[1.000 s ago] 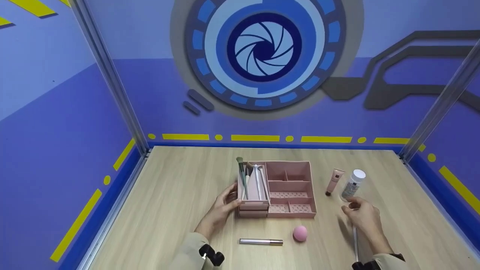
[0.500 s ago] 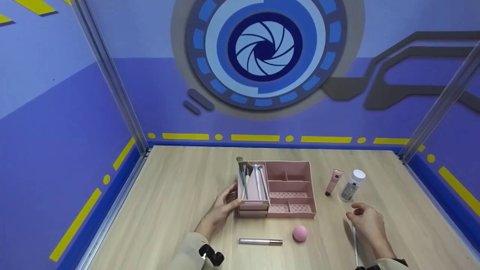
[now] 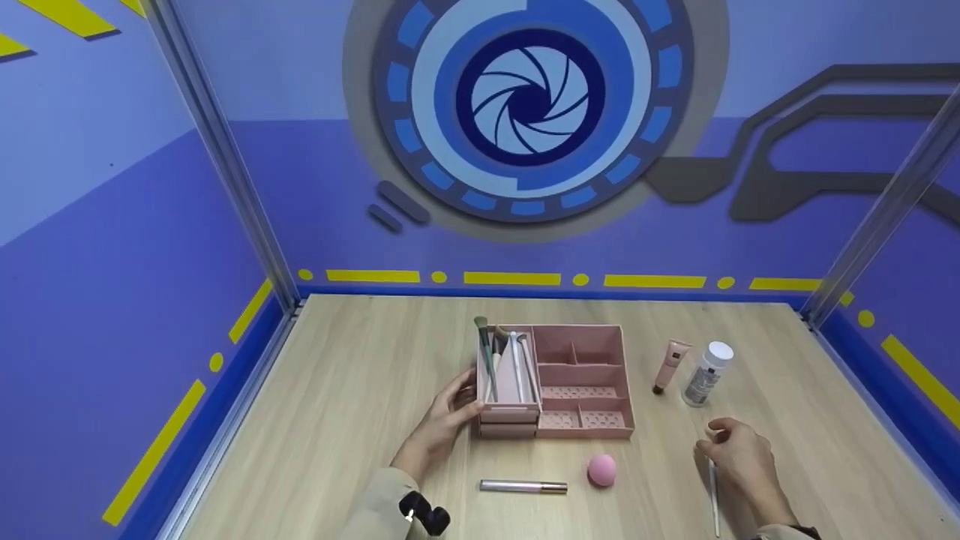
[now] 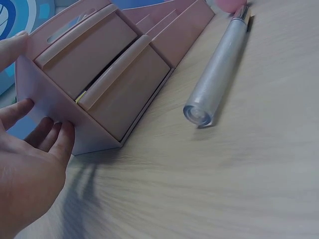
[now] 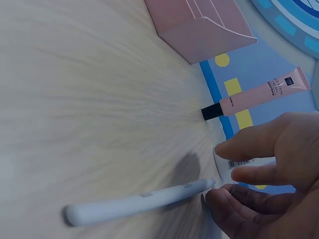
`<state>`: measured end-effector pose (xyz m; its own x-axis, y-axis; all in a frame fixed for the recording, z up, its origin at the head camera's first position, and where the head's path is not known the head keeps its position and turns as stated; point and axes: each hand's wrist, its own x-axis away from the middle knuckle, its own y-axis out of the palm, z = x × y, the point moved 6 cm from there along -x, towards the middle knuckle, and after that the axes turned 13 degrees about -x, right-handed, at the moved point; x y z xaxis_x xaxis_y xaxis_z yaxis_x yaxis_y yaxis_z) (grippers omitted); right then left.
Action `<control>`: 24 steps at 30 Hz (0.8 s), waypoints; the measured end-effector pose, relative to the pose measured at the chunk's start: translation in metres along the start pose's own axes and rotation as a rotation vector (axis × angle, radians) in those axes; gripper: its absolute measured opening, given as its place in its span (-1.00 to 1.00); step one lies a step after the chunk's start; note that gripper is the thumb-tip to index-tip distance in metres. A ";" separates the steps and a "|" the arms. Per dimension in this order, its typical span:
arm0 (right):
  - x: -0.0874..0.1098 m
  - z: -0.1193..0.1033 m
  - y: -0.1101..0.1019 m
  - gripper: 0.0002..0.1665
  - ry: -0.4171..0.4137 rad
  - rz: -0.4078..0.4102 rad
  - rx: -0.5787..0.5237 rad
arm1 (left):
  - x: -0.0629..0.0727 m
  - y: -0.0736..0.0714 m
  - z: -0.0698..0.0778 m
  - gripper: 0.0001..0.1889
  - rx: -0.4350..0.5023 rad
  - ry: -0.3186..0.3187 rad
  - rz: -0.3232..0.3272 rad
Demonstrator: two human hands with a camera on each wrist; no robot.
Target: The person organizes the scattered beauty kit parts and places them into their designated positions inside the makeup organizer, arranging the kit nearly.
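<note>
My left hand [image 3: 439,424] rests on the left side of a pink makeup organizer [image 3: 585,431]; thumb and fingertips touch its side and front corner, spread along the wall in the left wrist view. Several makeup brushes [image 3: 515,364] stand in the organizer's left section. Toward the lower right, my right hand [image 3: 742,454] hovers over a slim white pen-like stick [image 5: 139,201] lying on the table. Its fingers are loosely bent, with the stick's narrow tip close beside the fingertips. I cannot tell whether they touch it. Nothing shows gripped in this hand.
A pink squeeze tube [image 3: 670,366] with a dark cap and a white-lidded bottle [image 3: 706,375] stand right of the organizer. In front of it lie a silvery cosmetic tube [image 3: 523,487] and a pink sponge ball [image 3: 601,470]. Walls enclose the wooden table [image 3: 360,352].
My right hand has drawn back from beside the white-lidded bottle, moving down and slightly right to the white stick. The left hand stays against the organizer.
</note>
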<state>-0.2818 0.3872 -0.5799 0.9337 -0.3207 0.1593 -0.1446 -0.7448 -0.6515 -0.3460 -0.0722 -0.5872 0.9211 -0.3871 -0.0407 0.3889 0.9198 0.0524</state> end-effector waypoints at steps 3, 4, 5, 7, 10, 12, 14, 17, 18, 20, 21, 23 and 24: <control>-0.001 0.001 0.001 -0.40 0.014 -0.012 -0.001 | 0.000 0.000 0.000 -0.19 0.007 -0.005 -0.001; -0.001 0.001 0.002 -0.40 0.014 -0.013 0.001 | 0.000 0.000 0.000 -0.18 0.010 -0.005 -0.002; -0.001 0.001 0.002 -0.39 0.016 -0.014 0.001 | 0.000 0.000 0.000 -0.18 0.012 -0.001 -0.003; -0.001 0.001 0.002 -0.39 0.014 -0.013 0.010 | 0.001 0.000 0.000 -0.17 0.015 0.000 -0.003; -0.001 0.001 0.003 -0.40 0.012 -0.013 0.019 | 0.000 0.000 0.000 -0.17 0.015 0.008 -0.003; -0.001 0.002 0.003 -0.41 0.015 -0.017 0.023 | 0.000 0.000 0.000 -0.18 0.014 0.013 -0.004; 0.000 0.002 0.002 -0.44 0.008 -0.015 0.037 | 0.000 0.000 0.000 -0.18 0.012 0.019 -0.004; 0.001 0.002 0.002 -0.54 -0.011 -0.017 0.059 | 0.000 0.001 0.000 -0.19 0.008 0.025 -0.010; 0.002 0.002 0.002 -0.58 -0.014 -0.023 0.061 | 0.000 0.001 0.000 -0.19 0.009 0.022 -0.011; 0.002 0.001 0.002 -0.64 -0.017 -0.035 0.058 | 0.000 0.001 0.000 -0.19 0.010 0.022 -0.013; 0.002 0.001 0.003 -0.67 -0.014 -0.042 0.051 | 0.000 0.001 0.000 -0.19 0.013 0.021 -0.015; 0.002 0.001 0.003 -0.69 -0.006 -0.054 0.037 | 0.000 0.001 -0.001 -0.18 0.021 0.016 -0.015; 0.002 0.001 0.004 -0.70 -0.003 -0.055 0.034 | 0.000 0.001 -0.001 -0.17 0.027 0.013 -0.012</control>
<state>-0.2799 0.3847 -0.5829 0.9408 -0.2783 0.1937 -0.0819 -0.7408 -0.6668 -0.3455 -0.0714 -0.5881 0.9160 -0.3974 -0.0543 0.4007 0.9129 0.0786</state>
